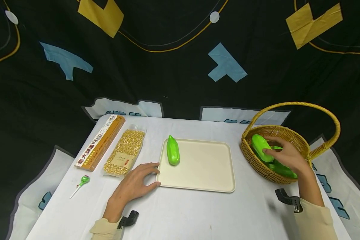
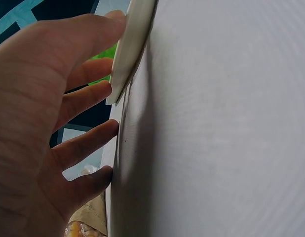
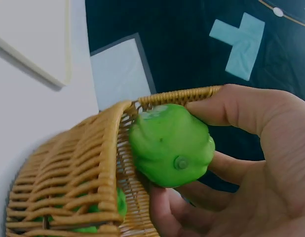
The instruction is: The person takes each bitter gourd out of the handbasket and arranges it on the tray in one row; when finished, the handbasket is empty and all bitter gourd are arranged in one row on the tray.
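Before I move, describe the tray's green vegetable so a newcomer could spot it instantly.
On the white table, find the cream tray beside the left hand. Near the tray's left edge lies the green vegetable, narrow tip away from the camera. Only this one is on the tray; the other green ones are at the basket.

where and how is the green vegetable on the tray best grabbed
Probably best from above, pinching the green vegetable across its wide middle: it lies on its side on the tray, its far end tapering, and nothing covers it.
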Demonstrator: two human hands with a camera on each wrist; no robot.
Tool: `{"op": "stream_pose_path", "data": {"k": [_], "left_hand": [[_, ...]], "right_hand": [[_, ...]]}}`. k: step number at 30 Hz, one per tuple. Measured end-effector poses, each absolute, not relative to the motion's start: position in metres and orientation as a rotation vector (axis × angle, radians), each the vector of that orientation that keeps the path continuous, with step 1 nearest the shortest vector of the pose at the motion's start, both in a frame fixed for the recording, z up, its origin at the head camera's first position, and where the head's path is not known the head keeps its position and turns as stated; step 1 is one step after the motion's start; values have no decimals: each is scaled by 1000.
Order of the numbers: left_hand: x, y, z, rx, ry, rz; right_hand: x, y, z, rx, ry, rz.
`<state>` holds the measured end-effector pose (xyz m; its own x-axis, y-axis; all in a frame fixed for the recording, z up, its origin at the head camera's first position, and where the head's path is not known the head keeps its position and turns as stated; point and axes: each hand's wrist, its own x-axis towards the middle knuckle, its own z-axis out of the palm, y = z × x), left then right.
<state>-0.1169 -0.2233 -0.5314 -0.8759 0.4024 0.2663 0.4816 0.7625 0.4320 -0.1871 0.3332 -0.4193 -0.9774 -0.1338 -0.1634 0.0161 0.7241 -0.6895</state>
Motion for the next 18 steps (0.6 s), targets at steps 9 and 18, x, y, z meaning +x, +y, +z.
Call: {"op": "stream_pose_path", "data": {"k": [9, 18], "left_hand": [[-117, -223, -531, -703, -2809, -759], [-117, -224, -532, -713, -2803, -772]], "right_hand": [[-174, 317, -412, -139, 2851, -1180], [-161, 291, -412, -192, 2936, -1242]]}}
